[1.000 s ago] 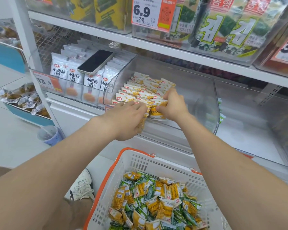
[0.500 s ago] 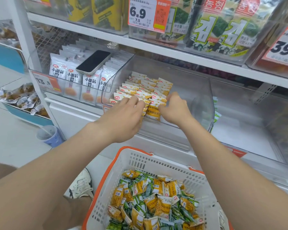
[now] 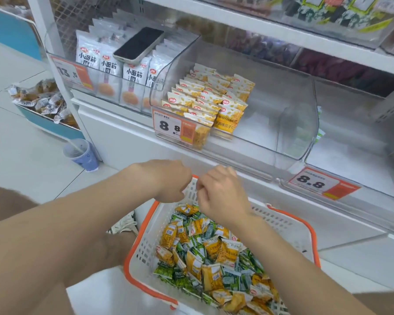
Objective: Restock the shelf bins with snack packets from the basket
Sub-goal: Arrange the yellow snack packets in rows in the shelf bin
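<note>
The snack packets [image 3: 205,253] lie in a loose heap in the basket [image 3: 306,226], yellow and green ones mixed, spreading from its near edge toward its far wall. Rows of yellow packets [image 3: 214,98] stand at the left end of the clear shelf bin [image 3: 293,123]. The right part of that bin is bare, so we judge there is plenty left to fill.

We expect these packets to be light, puffed with air and crinkly, with slick film that slides under a flat touch. They should not break easily, though a hard squeeze could crush what is inside. We would pinch several at once by their sealed top edges, or scoop a small bunch between palm and fingers, sorting yellow from green.

The left hand [image 3: 166,180] hovers over the basket's far-left rim, back upward, wrist bent, fingers loosely curled under. We see nothing in it. The right hand [image 3: 222,196] hangs just beside it over the far side of the heap, knuckles up, fingers loosely bent and empty as far as the blur lets us tell. The two hands nearly touch, both well below the bin and above the packets, with the forearms reaching in from the near side.
</note>
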`<state>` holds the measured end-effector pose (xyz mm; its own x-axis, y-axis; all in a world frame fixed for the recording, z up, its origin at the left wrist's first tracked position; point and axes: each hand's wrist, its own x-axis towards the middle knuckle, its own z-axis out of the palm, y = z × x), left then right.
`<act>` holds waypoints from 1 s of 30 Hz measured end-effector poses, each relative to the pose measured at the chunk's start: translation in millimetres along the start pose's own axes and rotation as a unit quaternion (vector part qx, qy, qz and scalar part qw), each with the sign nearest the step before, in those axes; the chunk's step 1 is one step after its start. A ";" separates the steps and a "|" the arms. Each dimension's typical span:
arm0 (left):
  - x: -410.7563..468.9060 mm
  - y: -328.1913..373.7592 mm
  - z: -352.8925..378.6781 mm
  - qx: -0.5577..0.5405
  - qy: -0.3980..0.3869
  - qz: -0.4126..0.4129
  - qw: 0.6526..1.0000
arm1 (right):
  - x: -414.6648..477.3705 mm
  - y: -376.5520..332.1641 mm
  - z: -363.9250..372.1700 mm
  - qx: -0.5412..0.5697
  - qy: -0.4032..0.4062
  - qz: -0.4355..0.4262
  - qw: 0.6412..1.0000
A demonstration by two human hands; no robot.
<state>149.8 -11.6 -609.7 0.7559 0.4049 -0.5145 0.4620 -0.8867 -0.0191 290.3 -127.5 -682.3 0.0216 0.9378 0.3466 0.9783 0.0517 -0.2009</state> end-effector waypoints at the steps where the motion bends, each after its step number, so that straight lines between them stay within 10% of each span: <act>1: 3.6 -1.3 5.0 0.003 -0.009 0.000 1.000 | -3.4 2.5 18.7 0.000 -0.063 0.017 0.998; 6: 20.2 -8.2 27.8 0.015 -0.059 -0.001 0.998 | -10.3 16.7 98.9 -0.014 -0.291 0.113 0.950; 17: 32.7 -8.3 39.3 0.018 -0.081 -0.006 0.997 | -14.6 15.5 200.5 -0.082 -0.470 0.104 0.872; 23: 34.2 1.1 32.6 0.019 -0.078 0.012 0.997 | -9.7 7.5 175.9 -0.106 -0.385 0.109 0.910; 30: 20.2 -4.7 14.7 0.022 -0.078 -0.028 0.996 | -12.1 13.0 150.3 0.128 -0.171 0.198 0.957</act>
<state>156.1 -2.5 -632.5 0.6466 0.4165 -0.6391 0.4777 -0.8743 -0.0865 271.7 -86.5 -826.9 0.2681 0.9567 -0.1134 0.8240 -0.2887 -0.4875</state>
